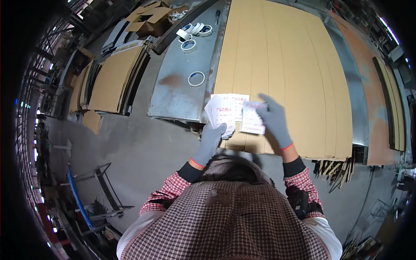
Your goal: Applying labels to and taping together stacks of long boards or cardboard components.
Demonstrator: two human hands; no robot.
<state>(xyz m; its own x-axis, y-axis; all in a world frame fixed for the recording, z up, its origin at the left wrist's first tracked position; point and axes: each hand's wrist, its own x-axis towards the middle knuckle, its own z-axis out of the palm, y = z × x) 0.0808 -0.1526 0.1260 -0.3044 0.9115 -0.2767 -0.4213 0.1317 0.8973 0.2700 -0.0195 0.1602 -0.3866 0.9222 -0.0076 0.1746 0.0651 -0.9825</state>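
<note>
Well, your left hand is closed around a fanned stack of slips, white with red print, thumb across the lower part of the face. Your right hand holds a loose slip by its upper right side, between thumb and fingers as far as the blur lets you judge. Both lie over the near end of the cardboard sheets, where more white slips show just behind the stack. The metal bench beside them, on your left, carries white tape rolls.

The slips look like thin paper or light card: next to weightless, bendy, easy to crease and likely to slide over one another. Your gloves probably dull the feel of a single edge, so two could come away as one. Take each by a corner or side margin, lightly, and keep the stack pinched low so the fan doesn't spread.
</note>
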